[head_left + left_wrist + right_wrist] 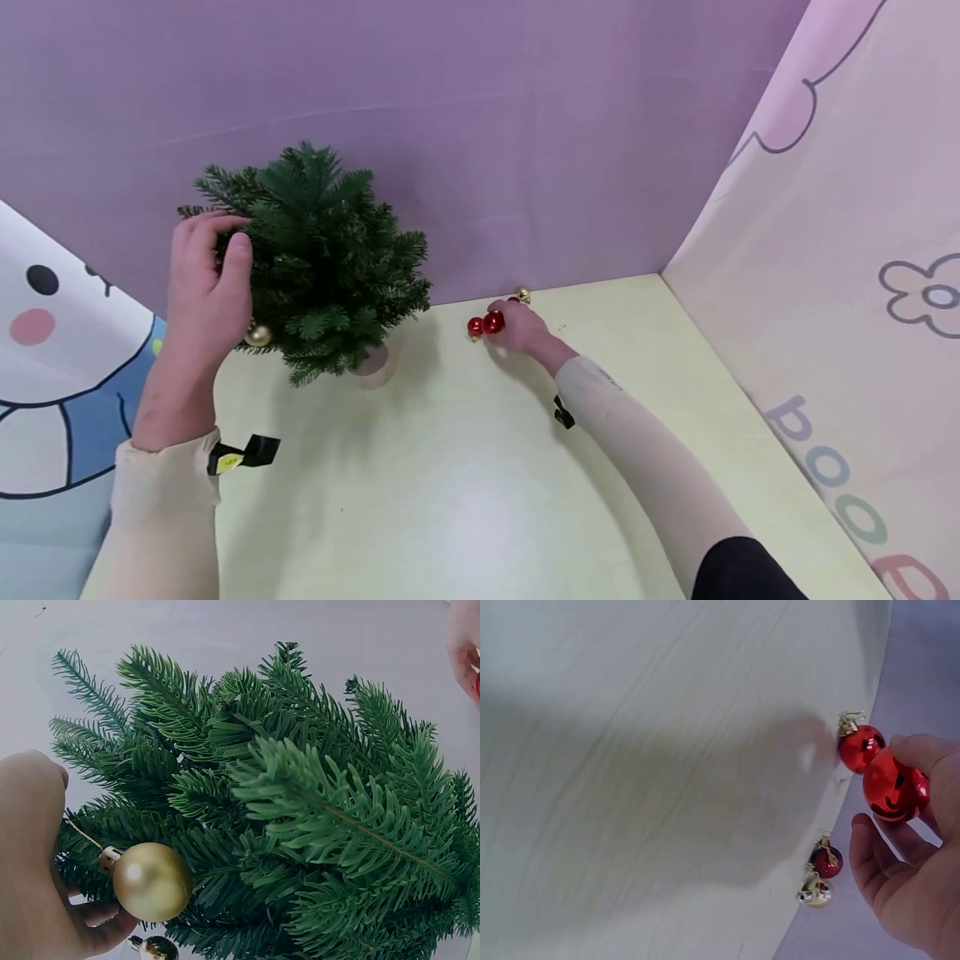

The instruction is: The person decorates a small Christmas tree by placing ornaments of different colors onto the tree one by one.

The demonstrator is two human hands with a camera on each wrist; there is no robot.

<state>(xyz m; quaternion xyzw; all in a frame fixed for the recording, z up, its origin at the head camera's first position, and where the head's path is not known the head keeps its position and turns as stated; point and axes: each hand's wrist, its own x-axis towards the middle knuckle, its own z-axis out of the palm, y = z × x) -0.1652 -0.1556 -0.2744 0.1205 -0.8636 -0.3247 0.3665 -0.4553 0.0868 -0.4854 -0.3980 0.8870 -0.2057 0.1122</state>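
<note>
A small artificial Christmas tree (322,258) in a pale pot (375,375) leans over at the left. My left hand (206,296) grips its left side, fingers curled in among the branches. Beside those fingers a matte gold bauble (153,882) hangs on a gold string, with a shiny gold bauble (159,948) partly visible below. At the table's back edge my right hand (527,327) pinches a shiny red bauble (891,784) between thumb and fingers. Another red bauble (860,748) lies right beside it.
A dark red bauble (826,862) and a small gold bauble (817,892) lie together near the back wall. The pale table (420,492) meets a purple wall (525,150) behind and a printed panel (847,292) on the right. A cartoon panel (60,358) stands at the left.
</note>
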